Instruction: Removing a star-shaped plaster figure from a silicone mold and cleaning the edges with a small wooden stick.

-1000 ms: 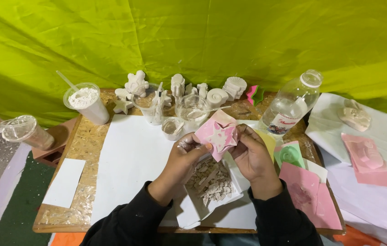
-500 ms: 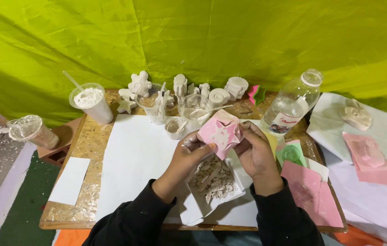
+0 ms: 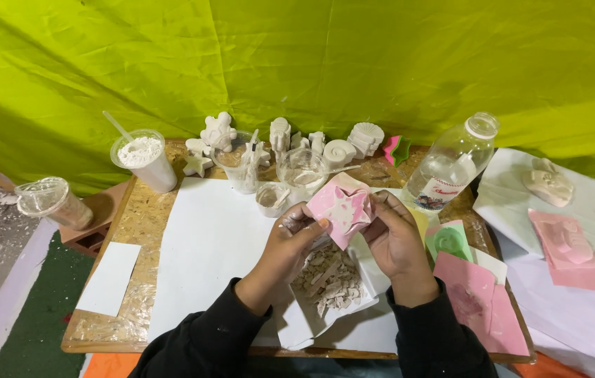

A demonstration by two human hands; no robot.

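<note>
A chipboard table [image 3: 136,217] draped with white paper stands before a yellow-green cloth backdrop, filling the centre of the frame. The pink star mould [image 3: 341,207] sits just above frame centre, tilted with its cavity toward the camera, pinched from both sides: left hand [image 3: 290,245] grasps its left edge, right hand [image 3: 394,238] its right edge, equally near. Directly below the mould lies a paper tray of plaster fragments [image 3: 325,280].

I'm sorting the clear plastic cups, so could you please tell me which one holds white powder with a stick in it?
The cup of powder at the table's back left corner, with the stick standing in it; the lidded cup sits off the table.
</note>
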